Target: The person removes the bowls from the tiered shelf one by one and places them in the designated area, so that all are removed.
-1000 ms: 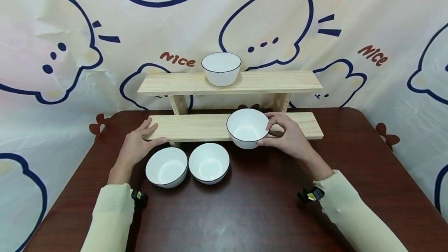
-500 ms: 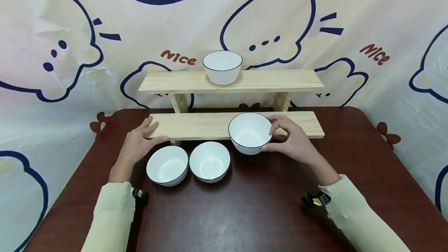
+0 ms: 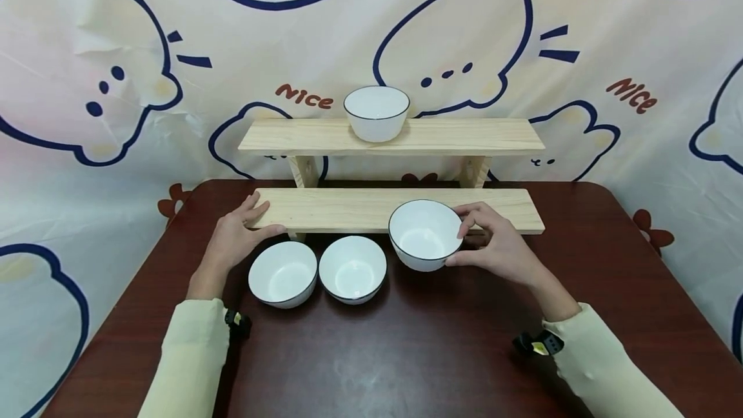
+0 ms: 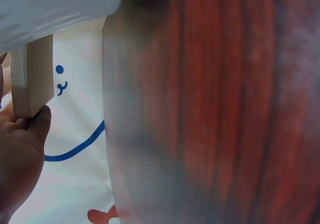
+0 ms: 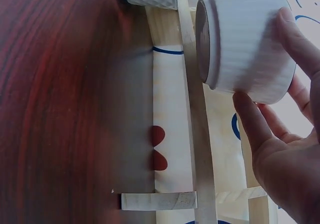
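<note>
My right hand [image 3: 493,240] pinches a white bowl [image 3: 425,231] with a dark rim by its right side. The bowl is held up at the front edge of the lower board of a two-tier wooden shelf [image 3: 331,208]. In the right wrist view its ribbed side and foot ring [image 5: 250,41] show, with thumb and fingers around it. My left hand [image 3: 232,237] grips the left end of that lower board, also seen as a board end [image 4: 35,79] in the left wrist view. Two similar bowls, a left one [image 3: 283,274] and a right one [image 3: 353,269], stand side by side before the shelf.
Another white bowl [image 3: 376,113] stands on the upper board [image 3: 464,135]. The shelf is at the back of a dark brown table [image 3: 395,353]. A patterned cloth [image 3: 325,44] hangs behind it.
My right hand has drawn the bowl back from over the lower board toward me and slightly right. My left hand stays on the board's end. The head view has shifted a little.
</note>
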The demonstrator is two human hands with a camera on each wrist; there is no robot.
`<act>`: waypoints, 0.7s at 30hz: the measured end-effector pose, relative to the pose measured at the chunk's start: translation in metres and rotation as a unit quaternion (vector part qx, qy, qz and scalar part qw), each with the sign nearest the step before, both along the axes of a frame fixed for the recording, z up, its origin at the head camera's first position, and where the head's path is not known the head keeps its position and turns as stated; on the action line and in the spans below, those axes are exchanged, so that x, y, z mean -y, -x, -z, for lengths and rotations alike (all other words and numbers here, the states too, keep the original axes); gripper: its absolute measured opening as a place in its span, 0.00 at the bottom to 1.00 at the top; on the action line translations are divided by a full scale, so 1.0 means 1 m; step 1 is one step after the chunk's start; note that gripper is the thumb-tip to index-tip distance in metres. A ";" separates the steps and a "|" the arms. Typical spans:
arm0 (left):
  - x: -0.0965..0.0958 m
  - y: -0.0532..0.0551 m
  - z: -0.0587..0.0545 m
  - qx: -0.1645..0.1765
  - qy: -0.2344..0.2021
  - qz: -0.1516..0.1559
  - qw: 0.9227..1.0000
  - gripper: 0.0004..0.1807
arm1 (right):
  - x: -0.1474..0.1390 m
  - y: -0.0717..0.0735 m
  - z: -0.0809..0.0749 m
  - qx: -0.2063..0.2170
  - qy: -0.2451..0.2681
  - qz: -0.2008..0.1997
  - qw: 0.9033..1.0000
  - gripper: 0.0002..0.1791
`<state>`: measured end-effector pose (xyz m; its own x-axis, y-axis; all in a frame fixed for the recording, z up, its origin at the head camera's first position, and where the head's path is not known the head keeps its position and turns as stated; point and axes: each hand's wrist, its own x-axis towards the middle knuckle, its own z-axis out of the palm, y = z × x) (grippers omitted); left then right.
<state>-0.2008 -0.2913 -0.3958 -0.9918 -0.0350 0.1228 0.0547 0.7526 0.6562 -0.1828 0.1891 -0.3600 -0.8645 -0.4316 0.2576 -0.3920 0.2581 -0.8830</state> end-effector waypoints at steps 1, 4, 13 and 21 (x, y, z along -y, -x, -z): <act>0.000 0.000 0.000 0.000 0.001 0.000 1.000 0.48 | -0.001 -0.001 0.001 0.004 0.000 -0.001 1.000 0.21; -0.001 0.001 0.001 0.000 0.004 -0.001 1.000 0.48 | -0.003 -0.002 0.004 0.009 -0.001 -0.003 1.000 0.21; 0.000 0.000 0.001 0.001 0.002 -0.004 1.000 0.48 | -0.005 -0.003 0.014 -0.004 -0.018 -0.029 0.999 0.22; -0.002 0.000 0.000 -0.006 0.000 -0.003 1.000 0.47 | -0.005 -0.003 0.024 -0.010 -0.056 -0.033 0.998 0.22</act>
